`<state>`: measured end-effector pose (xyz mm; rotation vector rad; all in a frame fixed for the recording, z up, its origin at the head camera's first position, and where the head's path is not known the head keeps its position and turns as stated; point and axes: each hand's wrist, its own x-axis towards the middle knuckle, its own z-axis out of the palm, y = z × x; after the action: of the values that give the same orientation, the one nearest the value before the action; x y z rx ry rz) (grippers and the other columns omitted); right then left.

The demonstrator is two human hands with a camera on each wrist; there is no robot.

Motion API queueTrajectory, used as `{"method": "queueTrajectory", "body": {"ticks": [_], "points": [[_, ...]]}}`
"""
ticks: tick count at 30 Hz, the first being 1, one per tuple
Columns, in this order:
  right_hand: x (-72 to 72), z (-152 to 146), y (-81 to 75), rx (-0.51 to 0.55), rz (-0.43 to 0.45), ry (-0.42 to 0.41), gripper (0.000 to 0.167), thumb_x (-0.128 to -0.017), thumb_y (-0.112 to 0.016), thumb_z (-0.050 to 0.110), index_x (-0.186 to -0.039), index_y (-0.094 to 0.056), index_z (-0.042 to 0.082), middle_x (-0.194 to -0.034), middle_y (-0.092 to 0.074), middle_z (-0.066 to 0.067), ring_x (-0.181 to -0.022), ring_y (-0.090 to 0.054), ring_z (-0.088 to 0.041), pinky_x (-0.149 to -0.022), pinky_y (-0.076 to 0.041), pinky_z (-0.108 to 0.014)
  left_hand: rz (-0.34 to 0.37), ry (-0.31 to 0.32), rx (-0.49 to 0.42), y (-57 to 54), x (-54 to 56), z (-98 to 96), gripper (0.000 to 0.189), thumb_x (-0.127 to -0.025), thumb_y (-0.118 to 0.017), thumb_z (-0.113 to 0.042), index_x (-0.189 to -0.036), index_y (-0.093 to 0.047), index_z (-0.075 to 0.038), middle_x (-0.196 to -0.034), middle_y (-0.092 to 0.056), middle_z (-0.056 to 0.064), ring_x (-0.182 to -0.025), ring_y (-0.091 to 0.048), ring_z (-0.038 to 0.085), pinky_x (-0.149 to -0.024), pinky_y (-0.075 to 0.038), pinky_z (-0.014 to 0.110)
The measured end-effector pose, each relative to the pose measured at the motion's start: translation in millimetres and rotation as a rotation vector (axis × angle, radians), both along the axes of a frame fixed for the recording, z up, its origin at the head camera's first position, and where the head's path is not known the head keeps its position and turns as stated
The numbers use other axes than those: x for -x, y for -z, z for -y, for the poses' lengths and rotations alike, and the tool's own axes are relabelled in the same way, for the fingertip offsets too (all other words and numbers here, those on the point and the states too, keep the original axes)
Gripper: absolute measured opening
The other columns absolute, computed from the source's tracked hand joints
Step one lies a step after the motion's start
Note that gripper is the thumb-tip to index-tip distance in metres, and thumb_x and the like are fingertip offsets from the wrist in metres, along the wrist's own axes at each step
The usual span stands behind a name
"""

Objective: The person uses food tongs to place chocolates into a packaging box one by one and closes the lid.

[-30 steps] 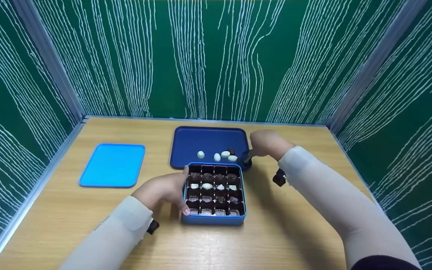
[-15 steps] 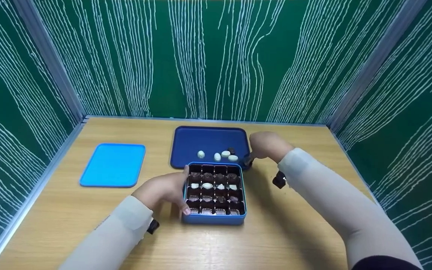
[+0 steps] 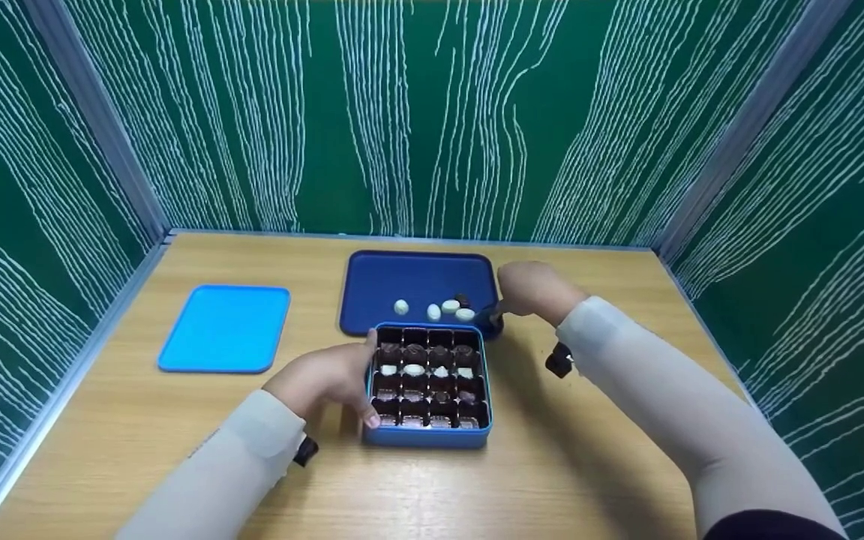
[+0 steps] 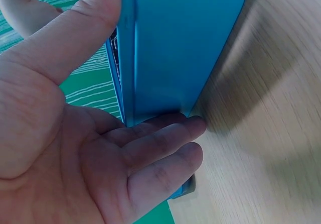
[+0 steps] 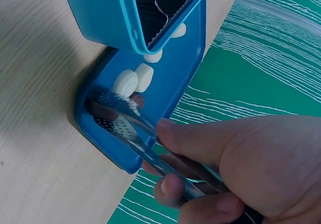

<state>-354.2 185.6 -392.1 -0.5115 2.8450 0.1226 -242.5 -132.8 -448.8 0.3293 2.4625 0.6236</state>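
Observation:
My left hand [image 3: 331,375] holds the left side of a blue chocolate box [image 3: 427,438], thumb at the near corner of its rim and fingers along the wall. A dark plastic insert divides the box. Brown chocolates fill its back row, white ones [image 3: 415,370] the row in front. My right hand [image 3: 533,287] grips metal tongs [image 5: 150,159] between thumb and fingers. Their perforated tips are down in the right near corner of the dark blue tray [image 3: 402,277]; a brownish patch shows between them. Several white chocolates [image 5: 125,82] and a brown one [image 3: 463,299] lie beside the tips.
A light blue lid-like tray [image 3: 226,330] lies on the wooden table [image 3: 282,487] at the left. The box stands directly in front of the dark blue tray, overlapping its near edge in view. Green panels [image 3: 432,112] with white lines enclose the back and sides.
The right hand and the tongs have shifted only slightly, with the tips staying at the tray's corner. The left hand, the box and the chocolates look unmoved.

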Motion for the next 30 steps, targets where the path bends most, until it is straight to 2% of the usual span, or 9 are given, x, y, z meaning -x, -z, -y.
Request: {"method": "queueTrajectory", "body": {"ticks": [4, 10, 15, 18, 23, 25, 30], "points": [[0.8, -0.3, -1.5, 0.048, -0.036, 0.011, 0.033, -0.100, -0.087, 0.033, -0.091, -0.072, 0.005, -0.085, -0.067, -0.005, -0.075, -0.056, -0.023, -0.076, -0.059, -0.047, -0.016, 0.012, -0.003, -0.1, -0.1, 0.7, 0.166, -0.069, -0.110, -0.035, -0.182, 0.009, -0.006, -0.183, -0.037, 0.024, -0.167, -0.044, 0.041, -0.141, -0.035, 0.055], [4.1, -6.4, -6.8, 0.084, -0.039, 0.051, 0.041, -0.104, -0.082, 0.038, -0.082, -0.060, 0.011, -0.076, -0.054, -0.001, -0.069, -0.051, -0.022, -0.065, -0.046, -0.039, -0.007, 0.004, -0.016, 0.0, -0.5, 0.6, 0.167, -0.069, -0.110, -0.033, -0.181, 0.011, -0.007, -0.183, -0.037, 0.024, -0.167, -0.043, 0.042, -0.141, -0.034, 0.056], [0.1, -10.7, -5.8, 0.076, -0.027, 0.053, 0.049, -0.101, -0.086, 0.050, -0.082, -0.067, 0.008, -0.075, -0.058, -0.002, -0.068, -0.054, -0.022, -0.063, -0.048, -0.037, -0.001, -0.001, -0.015, -0.2, -1.0, 1.2, 0.167, -0.069, -0.110, -0.033, -0.182, 0.011, -0.008, -0.183, -0.036, 0.024, -0.168, -0.042, 0.042, -0.141, -0.034, 0.057], [-5.3, -12.2, -2.0, 0.050, -0.044, 0.020, 0.045, -0.102, -0.085, 0.045, -0.087, -0.068, 0.007, -0.078, -0.061, -0.003, -0.069, -0.056, -0.022, -0.064, -0.050, -0.039, -0.003, -0.001, -0.013, 0.5, -1.2, 0.5, 0.166, -0.069, -0.110, -0.033, -0.182, 0.010, -0.008, -0.183, -0.036, 0.024, -0.168, -0.042, 0.042, -0.141, -0.035, 0.057], [-15.0, -10.5, 7.3, -0.009, -0.130, -0.067, 0.035, -0.104, -0.084, 0.033, -0.088, -0.072, 0.005, -0.078, -0.066, -0.006, -0.067, -0.056, -0.022, -0.065, -0.059, -0.044, -0.003, -0.003, -0.018, 1.6, -0.7, 1.7, 0.167, -0.068, -0.110, -0.033, -0.182, 0.010, -0.009, -0.184, -0.034, 0.023, -0.169, -0.041, 0.042, -0.141, -0.033, 0.058], [-17.9, -10.6, 11.0, -0.023, -0.173, -0.092, 0.035, -0.103, -0.085, 0.033, -0.087, -0.074, 0.004, -0.079, -0.069, -0.007, -0.067, -0.056, -0.021, -0.066, -0.064, -0.047, 0.000, -0.009, -0.023, 1.4, -0.4, 1.7, 0.168, -0.068, -0.110, -0.033, -0.182, 0.011, -0.010, -0.184, -0.033, 0.023, -0.169, -0.039, 0.042, -0.142, -0.032, 0.058], [-23.1, -11.9, 20.2, -0.095, -0.299, -0.145, 0.031, -0.102, -0.085, 0.023, -0.080, -0.071, 0.007, -0.077, -0.072, -0.009, -0.067, -0.065, -0.021, -0.064, -0.069, -0.047, 0.000, -0.009, -0.019, 0.9, -0.3, 1.3, 0.167, -0.068, -0.110, -0.033, -0.182, 0.011, -0.010, -0.184, -0.034, 0.023, -0.169, -0.040, 0.041, -0.142, -0.033, 0.058]]}}
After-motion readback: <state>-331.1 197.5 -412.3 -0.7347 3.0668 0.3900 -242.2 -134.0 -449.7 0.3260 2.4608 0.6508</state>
